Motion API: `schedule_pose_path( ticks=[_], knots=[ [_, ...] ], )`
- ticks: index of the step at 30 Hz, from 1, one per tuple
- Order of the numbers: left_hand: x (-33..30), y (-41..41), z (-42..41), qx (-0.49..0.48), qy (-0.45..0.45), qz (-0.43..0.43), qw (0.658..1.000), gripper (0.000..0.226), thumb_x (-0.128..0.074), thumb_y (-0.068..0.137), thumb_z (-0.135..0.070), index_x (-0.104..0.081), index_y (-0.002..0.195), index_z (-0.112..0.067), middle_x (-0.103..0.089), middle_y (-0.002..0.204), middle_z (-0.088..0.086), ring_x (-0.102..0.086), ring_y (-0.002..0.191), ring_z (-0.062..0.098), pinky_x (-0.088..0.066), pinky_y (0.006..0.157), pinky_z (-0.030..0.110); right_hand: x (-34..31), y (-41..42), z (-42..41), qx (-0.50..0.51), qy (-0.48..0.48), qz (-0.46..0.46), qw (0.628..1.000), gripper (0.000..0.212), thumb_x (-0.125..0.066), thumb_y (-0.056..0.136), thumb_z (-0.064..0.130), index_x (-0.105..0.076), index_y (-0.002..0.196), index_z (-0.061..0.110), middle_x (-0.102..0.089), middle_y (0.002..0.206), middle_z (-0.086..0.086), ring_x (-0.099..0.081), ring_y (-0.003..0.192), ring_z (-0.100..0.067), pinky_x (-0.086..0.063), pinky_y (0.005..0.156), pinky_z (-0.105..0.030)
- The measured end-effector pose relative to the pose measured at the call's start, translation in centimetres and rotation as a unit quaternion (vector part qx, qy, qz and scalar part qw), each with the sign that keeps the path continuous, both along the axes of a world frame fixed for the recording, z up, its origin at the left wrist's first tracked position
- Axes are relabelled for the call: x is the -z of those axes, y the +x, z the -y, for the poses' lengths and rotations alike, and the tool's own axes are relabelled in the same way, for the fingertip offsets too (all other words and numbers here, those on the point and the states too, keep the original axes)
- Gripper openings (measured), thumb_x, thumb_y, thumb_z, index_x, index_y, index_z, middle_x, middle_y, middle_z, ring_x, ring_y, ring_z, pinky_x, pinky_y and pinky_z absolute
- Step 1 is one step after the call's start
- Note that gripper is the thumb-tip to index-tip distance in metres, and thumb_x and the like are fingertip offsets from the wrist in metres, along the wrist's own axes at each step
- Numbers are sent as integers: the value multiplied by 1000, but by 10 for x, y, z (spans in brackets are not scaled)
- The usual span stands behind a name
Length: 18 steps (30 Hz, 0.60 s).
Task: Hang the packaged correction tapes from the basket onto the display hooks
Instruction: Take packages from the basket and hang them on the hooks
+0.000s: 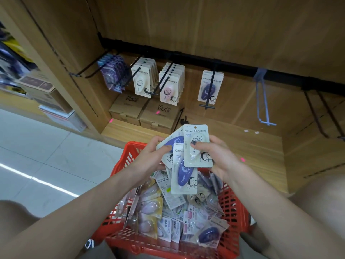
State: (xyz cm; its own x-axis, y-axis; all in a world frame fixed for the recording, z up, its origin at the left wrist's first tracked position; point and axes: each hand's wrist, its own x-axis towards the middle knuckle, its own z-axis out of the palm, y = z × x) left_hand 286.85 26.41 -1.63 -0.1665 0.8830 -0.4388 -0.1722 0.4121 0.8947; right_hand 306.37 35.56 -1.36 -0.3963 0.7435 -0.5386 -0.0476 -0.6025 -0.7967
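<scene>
A red plastic basket (231,208) full of packaged correction tapes sits in front of me. Over it my left hand (149,157) grips a fan of packs, with a blue-tape pack (183,176) hanging lowest. My right hand (214,154) pinches a white-tape pack (197,146) upright at the front of the fan. On the wooden display, black hooks carry purple packs (112,73), white-tape packs (142,79), pink-tape packs (170,86) and a blue-tape pack (210,86). A pale blue hook (263,101) and black hooks (321,113) to its right hang bare.
Two brown cardboard boxes (143,113) stand on the lower wooden shelf under the hooks. Another shelf unit with boxes (46,94) is at the left. Pale floor tiles (46,156) lie left of the basket. My knees frame the basket.
</scene>
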Motion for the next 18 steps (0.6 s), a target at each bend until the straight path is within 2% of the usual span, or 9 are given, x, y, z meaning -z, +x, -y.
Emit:
schedule_pose_path(
  ticks=[4, 6, 8, 11, 14, 18],
  knots=[
    [8, 4, 4, 7, 14, 11, 1000, 19, -65, 103, -30, -54, 113, -19, -79, 110, 10, -77, 100, 29, -63, 82, 46, 5, -3, 11, 21, -15, -16, 1000, 41, -79, 84, 0, -69, 123, 9, -78, 111, -17, -77, 101, -39, -62, 83, -59],
    [10, 8, 6, 15, 28, 21, 999, 33, -74, 95, -35, -53, 115, -21, -79, 111, 7, -78, 99, 29, -63, 76, 41, 5, -4, 15, 34, -18, -26, 999, 42, -80, 83, 2, -69, 122, 10, -78, 111, -18, -77, 101, -39, -62, 84, -62],
    [12, 9, 7, 16, 35, 14, 999, 43, -82, 87, -37, -54, 116, -23, -79, 111, 6, -78, 99, 30, -63, 77, 42, 3, -5, 18, 44, -20, -38, 998, 40, -79, 85, 1, -68, 122, 10, -78, 111, -18, -77, 100, -40, -62, 82, -62],
    [12, 7, 6, 7, 44, 18, 999, 38, -82, 87, -34, -56, 114, -25, -79, 111, 7, -78, 98, 30, -63, 74, 38, 0, -5, 18, 46, -26, -50, 997, 39, -76, 88, 0, -66, 124, 11, -78, 111, -18, -77, 101, -40, -62, 83, -62],
    [11, 4, 4, -22, 44, 28, 998, 34, -76, 95, -23, -54, 119, -17, -79, 110, 9, -78, 96, 30, -62, 69, 33, -3, -5, 17, 37, -30, -66, 997, 39, -74, 90, -1, -65, 126, 12, -77, 114, -18, -76, 103, -40, -62, 82, -60],
    [10, -1, 2, -35, 44, 17, 998, 30, -75, 96, -20, -54, 118, -16, -80, 109, 10, -78, 96, 31, -63, 72, 39, -6, 0, 16, 27, -23, -65, 997, 40, -69, 92, -2, -65, 130, 11, -75, 121, -18, -73, 111, -40, -58, 93, -64]
  ],
)
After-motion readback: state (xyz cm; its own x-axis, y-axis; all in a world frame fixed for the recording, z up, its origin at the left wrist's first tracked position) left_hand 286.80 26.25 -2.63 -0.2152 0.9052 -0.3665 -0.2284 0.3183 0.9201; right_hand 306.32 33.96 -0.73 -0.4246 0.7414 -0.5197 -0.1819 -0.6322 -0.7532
